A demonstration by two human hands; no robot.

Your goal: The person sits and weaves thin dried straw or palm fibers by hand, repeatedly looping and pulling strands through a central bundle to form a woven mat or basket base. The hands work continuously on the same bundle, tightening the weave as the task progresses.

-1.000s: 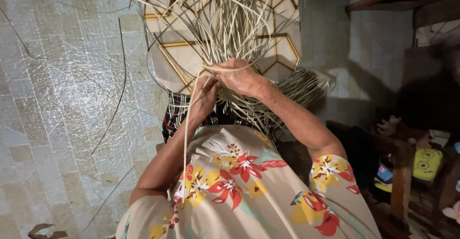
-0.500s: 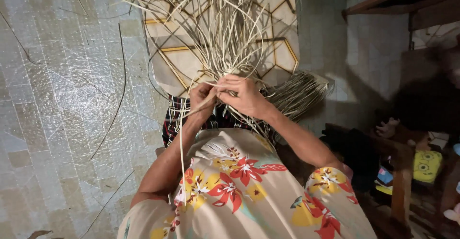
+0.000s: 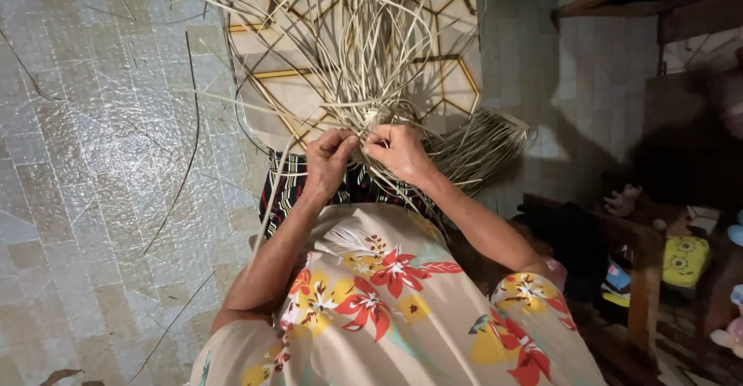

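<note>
- Up close, both hands meet at the bound centre of a bundle of pale reed strands (image 3: 364, 84), which fans out beyond the fingertips.
- Left hand (image 3: 329, 162): fingers pinched together on strands just beside the knot.
- Right hand (image 3: 398, 152): fingers clamped on strands, nearly touching the left fingertips.
- Loose strands (image 3: 190, 123) lie on the tiled floor (image 3: 85, 200), well apart from the fingers.

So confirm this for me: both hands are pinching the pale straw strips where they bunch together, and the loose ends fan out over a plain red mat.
One detail is wrong. In the head view the left hand and right hand do pinch the pale straw strips at the bunch, but the mat beneath is cream with yellow-edged hexagon outlines, not plain red.
</note>
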